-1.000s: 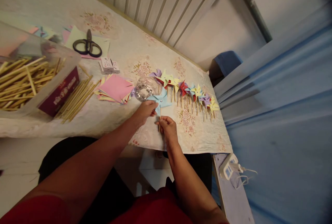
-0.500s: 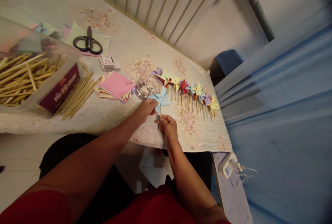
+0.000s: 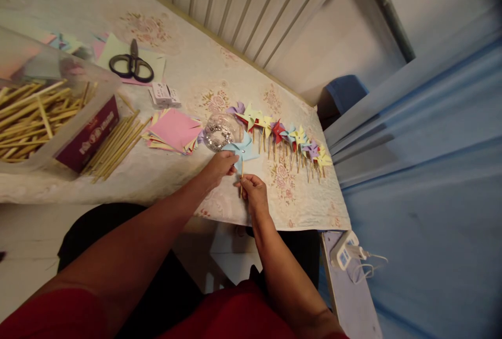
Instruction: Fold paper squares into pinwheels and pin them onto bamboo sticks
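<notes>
A light blue paper pinwheel (image 3: 248,149) on a thin wooden stick is held between my two hands near the table's front edge. My left hand (image 3: 223,166) pinches the lower left blade of the paper. The fingers of my right hand (image 3: 253,188) close round the stick (image 3: 242,170) below the blades. A silvery pin head shows at the pinwheel's centre. Just behind it lies a clear round dish (image 3: 223,125) of small shiny metal pins. To the right, several finished pinwheels (image 3: 298,137) in yellow, red, purple and blue lie in an overlapping row.
Pink-topped paper squares (image 3: 175,128) are stacked left of the dish, with small white boxes (image 3: 163,94) behind. Scissors (image 3: 132,64) lie on paper sheets. A clear bin (image 3: 84,85) holds many sticks; loose sticks (image 3: 115,148) lie beside it. A power strip (image 3: 344,250) sits at right.
Almost nothing differs. Both hands keep the same grip on the blue pinwheel, and the view has shifted very slightly.
</notes>
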Demonstrator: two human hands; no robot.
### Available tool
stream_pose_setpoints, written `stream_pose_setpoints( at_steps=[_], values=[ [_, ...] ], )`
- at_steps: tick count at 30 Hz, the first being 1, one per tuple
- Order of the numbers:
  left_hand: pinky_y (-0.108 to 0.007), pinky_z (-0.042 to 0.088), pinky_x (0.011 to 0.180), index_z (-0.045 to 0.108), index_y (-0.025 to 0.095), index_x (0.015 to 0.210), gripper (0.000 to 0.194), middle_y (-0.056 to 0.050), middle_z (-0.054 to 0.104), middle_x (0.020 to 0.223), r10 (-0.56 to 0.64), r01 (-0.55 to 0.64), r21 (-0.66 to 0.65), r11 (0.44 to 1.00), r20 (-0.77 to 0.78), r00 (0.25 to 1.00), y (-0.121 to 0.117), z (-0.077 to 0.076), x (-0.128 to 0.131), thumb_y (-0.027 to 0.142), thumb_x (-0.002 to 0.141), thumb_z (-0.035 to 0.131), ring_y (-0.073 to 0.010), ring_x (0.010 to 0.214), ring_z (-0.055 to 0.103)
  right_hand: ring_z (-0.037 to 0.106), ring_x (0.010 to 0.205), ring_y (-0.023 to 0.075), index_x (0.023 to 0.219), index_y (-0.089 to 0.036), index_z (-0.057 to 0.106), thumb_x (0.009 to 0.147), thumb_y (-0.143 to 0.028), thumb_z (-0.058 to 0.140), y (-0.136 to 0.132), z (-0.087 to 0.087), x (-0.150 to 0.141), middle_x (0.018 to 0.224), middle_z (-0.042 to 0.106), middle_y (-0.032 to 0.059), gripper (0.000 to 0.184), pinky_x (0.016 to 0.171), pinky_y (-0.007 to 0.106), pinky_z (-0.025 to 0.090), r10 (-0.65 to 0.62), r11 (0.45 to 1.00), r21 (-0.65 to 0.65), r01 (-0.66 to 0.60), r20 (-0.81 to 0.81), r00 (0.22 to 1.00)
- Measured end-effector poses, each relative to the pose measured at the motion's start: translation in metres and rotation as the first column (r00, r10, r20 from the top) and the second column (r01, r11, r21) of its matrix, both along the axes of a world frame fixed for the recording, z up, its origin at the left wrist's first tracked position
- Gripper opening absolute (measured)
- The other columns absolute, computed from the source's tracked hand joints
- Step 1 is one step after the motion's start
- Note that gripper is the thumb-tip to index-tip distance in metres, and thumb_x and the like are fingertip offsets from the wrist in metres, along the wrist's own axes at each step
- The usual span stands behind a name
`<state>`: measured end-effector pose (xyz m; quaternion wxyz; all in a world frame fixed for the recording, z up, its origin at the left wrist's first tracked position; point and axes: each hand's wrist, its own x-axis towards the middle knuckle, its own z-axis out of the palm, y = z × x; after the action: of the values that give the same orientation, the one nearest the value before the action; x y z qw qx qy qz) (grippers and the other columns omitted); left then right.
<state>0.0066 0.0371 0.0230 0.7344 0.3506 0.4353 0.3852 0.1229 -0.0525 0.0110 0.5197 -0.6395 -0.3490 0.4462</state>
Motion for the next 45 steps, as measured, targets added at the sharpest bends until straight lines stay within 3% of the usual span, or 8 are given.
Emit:
stream_pose_setpoints(
  at_steps=[21, 34, 40, 45],
  values=[
    [-0.018, 0.032, 0.044, 0.047, 0.018, 0.064, 0.02, 0.006, 0.046, 0.05, -0.014, 0.014, 0.023, 1.0, -0.029, 0.999, 0.0028, -0.0101, 0.0021, 0.021, 0.08, 0.058, -0.0068, 0.042, 0.044, 0.033, 0.04, 0.0053, 0.076, -0.018, 0.065, 0.07, -0.034, 0.069, 0.0003, -0.002, 0.0004, 0.061, 0.067, -0.0014, 0.018, 0.041, 0.021, 0.023, 0.002, 1.0, 0.006, -0.002, -0.018, 1.0],
    [-0.019, 0.033, 0.044, 0.05, 0.017, 0.068, 0.016, 0.005, 0.049, 0.053, -0.001, 0.001, -0.008, 1.0, -0.005, 1.0, -0.0001, -0.0015, 0.0001, 0.022, 0.078, 0.061, -0.0071, 0.044, 0.047, 0.033, 0.04, 0.0053, 0.075, -0.018, 0.064, 0.068, -0.036, 0.07, 0.0018, -0.0029, 0.0004, 0.061, 0.068, -0.0015, 0.02, 0.04, 0.021, 0.022, -0.025, 1.0, -0.011, 0.025, -0.029, 0.999],
    [-0.019, 0.031, 0.044, 0.052, 0.017, 0.066, 0.017, 0.003, 0.05, 0.049, 0.001, 0.004, 0.063, 0.998, -0.07, 0.998, -0.0007, -0.0004, -0.0019, 0.023, 0.08, 0.059, -0.0073, 0.042, 0.046, 0.032, 0.04, 0.0054, 0.075, -0.019, 0.064, 0.067, -0.036, 0.07, 0.0014, -0.0032, 0.0003, 0.06, 0.067, -0.0015, 0.02, 0.039, 0.021, 0.021, -0.038, 0.999, -0.016, 0.037, -0.024, 0.999],
    [-0.019, 0.031, 0.043, 0.052, 0.017, 0.067, 0.015, 0.003, 0.05, 0.048, -0.023, 0.026, 0.042, 0.999, -0.068, 0.997, -0.0002, -0.0009, -0.0017, 0.021, 0.08, 0.057, -0.0077, 0.042, 0.047, 0.032, 0.039, 0.0052, 0.076, -0.018, 0.065, 0.067, -0.037, 0.071, 0.0022, -0.0046, 0.0006, 0.06, 0.067, -0.0015, 0.021, 0.04, 0.021, 0.021, -0.043, 0.999, -0.025, 0.042, -0.028, 0.999]
  ],
)
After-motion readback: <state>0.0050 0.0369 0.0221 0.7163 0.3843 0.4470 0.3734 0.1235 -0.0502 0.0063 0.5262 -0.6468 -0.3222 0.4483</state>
